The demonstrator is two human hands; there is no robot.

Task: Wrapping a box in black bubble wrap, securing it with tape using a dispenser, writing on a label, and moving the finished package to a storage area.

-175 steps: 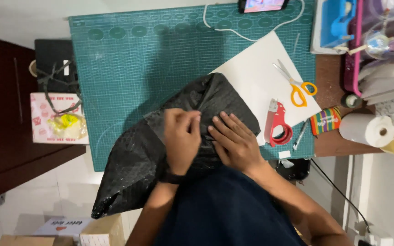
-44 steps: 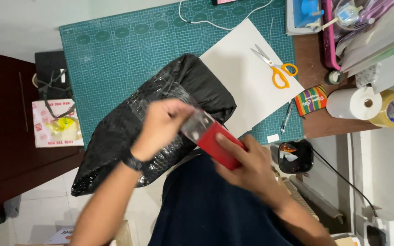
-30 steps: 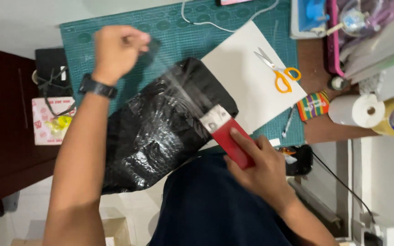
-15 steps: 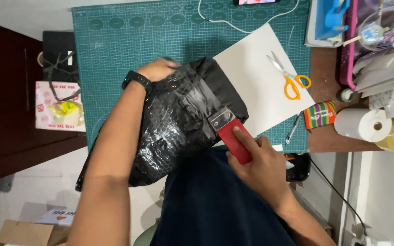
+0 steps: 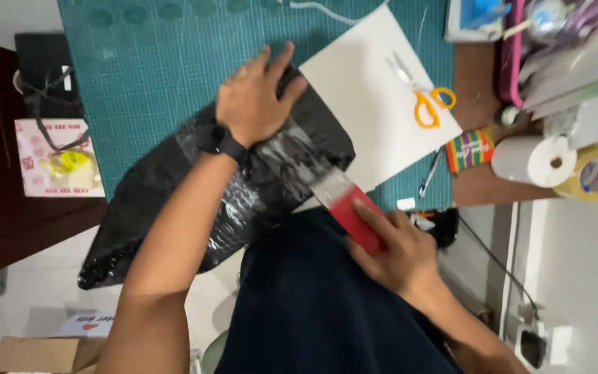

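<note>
Left hand (image 5: 256, 98) flat, fingers (image 5: 279, 61) spread and pressed down on top of black plastic package (image 5: 195, 187), gripping nothing; dark watch (image 5: 224, 144) on wrist. Right hand (image 5: 396, 251) closed around red tape dispenser (image 5: 351, 213), fingers curled over its body, metal end touching package edge. Strip of clear tape (image 5: 292, 156) running from dispenser up across package toward left palm, shiny against the black.

Package: black, crinkled, glossy film, roughly oblong, lying diagonally, upper part on green cutting mat (image 5: 147, 76), lower end hanging off table edge toward the lap. Upper right corner overlapping white sheet (image 5: 375, 118).

On sheet: scissors with orange handles (image 5: 420, 97). Right of mat, well apart: striped coloured pack (image 5: 470, 149), white paper roll (image 5: 533, 161), yellowish tape roll (image 5: 595, 176). Left of mat: pink patterned box (image 5: 55, 158).
</note>
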